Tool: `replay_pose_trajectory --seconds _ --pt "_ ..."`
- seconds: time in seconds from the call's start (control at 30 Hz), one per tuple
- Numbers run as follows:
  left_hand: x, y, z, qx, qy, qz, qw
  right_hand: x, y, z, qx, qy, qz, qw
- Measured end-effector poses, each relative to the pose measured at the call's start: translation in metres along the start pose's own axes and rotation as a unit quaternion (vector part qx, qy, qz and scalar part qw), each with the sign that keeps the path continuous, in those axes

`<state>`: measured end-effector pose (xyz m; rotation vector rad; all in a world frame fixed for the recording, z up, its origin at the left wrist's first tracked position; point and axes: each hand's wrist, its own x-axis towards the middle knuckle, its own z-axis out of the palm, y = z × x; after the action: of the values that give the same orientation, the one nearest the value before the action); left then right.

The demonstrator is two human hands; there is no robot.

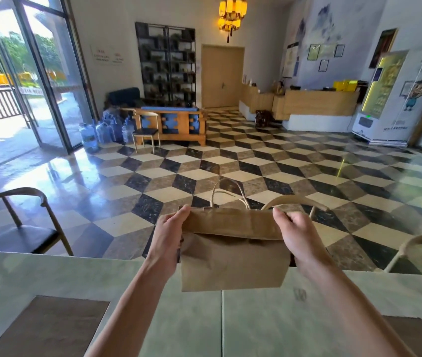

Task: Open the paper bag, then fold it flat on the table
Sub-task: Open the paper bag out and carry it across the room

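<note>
above table [76,279], hand-held paper bag [233,256]

paper bag [233,251]: 1 | bag handles [226,191]: 2 | hands: 2, left hand [168,235], right hand [297,235] | table [50,276]: 1 | chairs near table [24,228]: 3 | hanging lantern [231,15]: 1

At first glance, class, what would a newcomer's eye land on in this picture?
First, the brown paper bag held up at centre, above the far edge of the pale green table, its twisted handles sticking up. The left hand and right hand pinch its top corners. Behind, the checkered cube-pattern floor fills the room.
</note>
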<state>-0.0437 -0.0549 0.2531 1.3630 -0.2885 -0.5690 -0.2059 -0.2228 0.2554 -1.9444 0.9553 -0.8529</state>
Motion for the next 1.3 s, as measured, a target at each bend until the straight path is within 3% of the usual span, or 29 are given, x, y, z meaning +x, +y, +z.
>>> replay_pose_trajectory --seconds 0.2,0.6,1.0,1.3 --pt "0.0 0.061 0.016 -0.042 0.023 0.029 0.998 0.024 -0.054 -0.027 0.072 -0.004 0.016 0.997" --pt "-0.011 0.156 0.039 -0.08 0.021 0.071 0.994 0.041 -0.145 -0.083 0.203 -0.091 0.003 0.975" --pt "-0.042 0.181 0.046 -0.098 0.031 0.085 0.991 0.037 -0.165 -0.109 0.225 -0.125 0.004 0.966" --pt "-0.081 0.182 0.036 -0.102 0.08 0.112 0.985 0.029 -0.172 -0.096 0.161 -0.165 -0.005 0.973"
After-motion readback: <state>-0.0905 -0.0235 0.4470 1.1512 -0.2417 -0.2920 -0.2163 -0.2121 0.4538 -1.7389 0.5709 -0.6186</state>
